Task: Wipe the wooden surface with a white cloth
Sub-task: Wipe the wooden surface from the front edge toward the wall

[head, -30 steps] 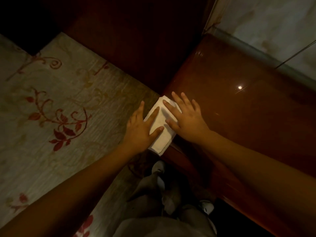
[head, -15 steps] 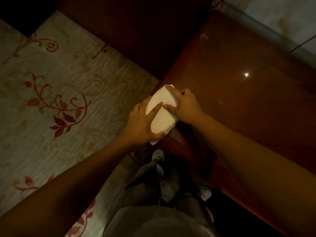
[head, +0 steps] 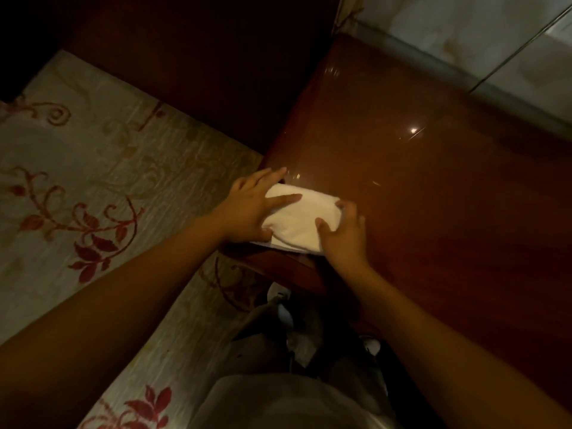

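Observation:
A folded white cloth (head: 301, 219) lies on the near left corner of a glossy reddish wooden surface (head: 433, 196). My left hand (head: 250, 209) grips the cloth's left end, fingers spread over its top. My right hand (head: 343, 233) holds the cloth's right end, thumb on top and fingers curled round its far edge. The cloth's lower edge overhangs the wooden edge slightly.
A pale bedspread with red leaf pattern (head: 93, 181) lies to the left, below the wood. A dark wooden panel (head: 201, 72) rises behind it. A light tiled wall (head: 464, 35) borders the surface at the back right. My legs and shoes (head: 294, 320) are below.
The cloth has turned from lengthwise along the corner to lying across it. My right hand slid to its right end and my left hand spread over its left end.

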